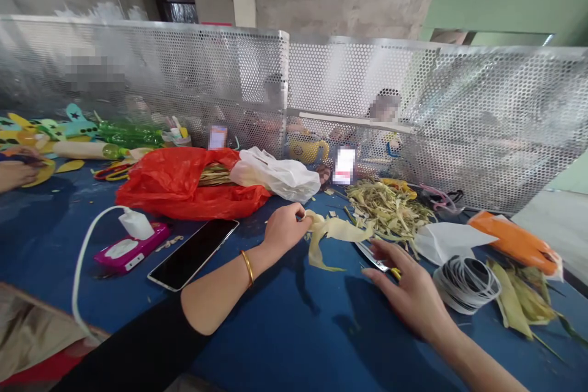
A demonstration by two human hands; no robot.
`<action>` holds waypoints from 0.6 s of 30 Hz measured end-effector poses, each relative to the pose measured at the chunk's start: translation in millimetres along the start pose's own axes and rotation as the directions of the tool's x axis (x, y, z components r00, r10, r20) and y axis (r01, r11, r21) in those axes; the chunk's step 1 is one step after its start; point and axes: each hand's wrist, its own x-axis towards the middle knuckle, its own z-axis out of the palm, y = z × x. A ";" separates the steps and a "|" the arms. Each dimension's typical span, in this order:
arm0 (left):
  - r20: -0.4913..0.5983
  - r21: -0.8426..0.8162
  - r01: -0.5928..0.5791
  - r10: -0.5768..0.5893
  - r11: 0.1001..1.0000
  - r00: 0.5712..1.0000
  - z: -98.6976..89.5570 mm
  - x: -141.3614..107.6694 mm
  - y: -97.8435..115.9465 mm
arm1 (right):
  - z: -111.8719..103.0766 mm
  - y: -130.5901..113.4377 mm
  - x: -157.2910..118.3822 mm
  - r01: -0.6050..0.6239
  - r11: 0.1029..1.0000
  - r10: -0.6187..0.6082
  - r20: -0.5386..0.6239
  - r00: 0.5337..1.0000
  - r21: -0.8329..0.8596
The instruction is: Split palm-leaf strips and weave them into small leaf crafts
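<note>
My left hand [285, 231], with a gold bangle at the wrist, is closed in a pinch on pale yellow corn husk strips [342, 229]. The strips hang loosely to the right, and one end curls down toward the blue tabletop. My right hand [408, 288] hovers over the table with its thumb and fingers apart. Just beneath its fingers lies a pair of scissors [373, 256]; the blades and some yellow handle show, while the hand hides the rest. Past the husk strips is a heap of husk scraps [388, 211].
A red plastic bag [156, 180], white bag [280, 174], black phone [195, 254] and purple power strip [133, 251] lie left. Coiled white strapping [466, 285], husk leaves [517, 294] and an orange packet [514, 242] lie right. A perforated screen [358, 73] borders the back. Another person's hand [21, 168] works far left.
</note>
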 end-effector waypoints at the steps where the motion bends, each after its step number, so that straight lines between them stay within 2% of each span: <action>1: -0.003 -0.019 -0.005 0.005 1.000 1.000 1.3 -3.0 2.6 | 5.5 -8.5 4.9 -0.049 0.992 0.043 0.044 0.998 0.120; 3: -0.008 -0.048 -0.028 0.028 0.998 1.000 3.6 -9.0 7.5 | 18.9 -23.3 15.4 -0.149 0.923 0.115 0.115 0.987 0.355; 5: 0.012 -0.072 -0.049 0.050 0.996 0.999 5.5 -14.0 10.5 | 32.3 -33.2 24.8 -0.208 0.803 0.191 0.090 0.977 0.558; 7: 0.062 -0.117 -0.050 0.058 0.992 0.996 7.3 -17.0 10.7 | 41.9 -36.5 31.1 -0.224 0.707 0.265 0.042 0.963 0.671; 9: 0.136 -0.214 -0.015 0.045 0.977 0.990 9.8 -17.7 8.5 | 45.5 -34.2 33.3 -0.233 0.657 0.312 0.023 0.950 0.717; 14: 0.348 -0.481 0.203 -0.027 0.853 0.937 18.3 -14.7 1.0 | 37.4 -19.6 29.1 -0.264 0.611 0.378 0.018 0.926 0.747; 16: 0.427 -0.513 0.307 -0.072 0.802 0.902 20.2 -13.1 -0.1 | 32.7 -15.3 28.6 -0.253 0.632 0.378 -0.007 0.926 0.732; 18: 0.460 -0.520 0.379 -0.123 0.765 0.879 20.1 -11.2 -0.3 | 27.7 -12.6 29.9 -0.209 0.685 0.344 -0.057 0.937 0.698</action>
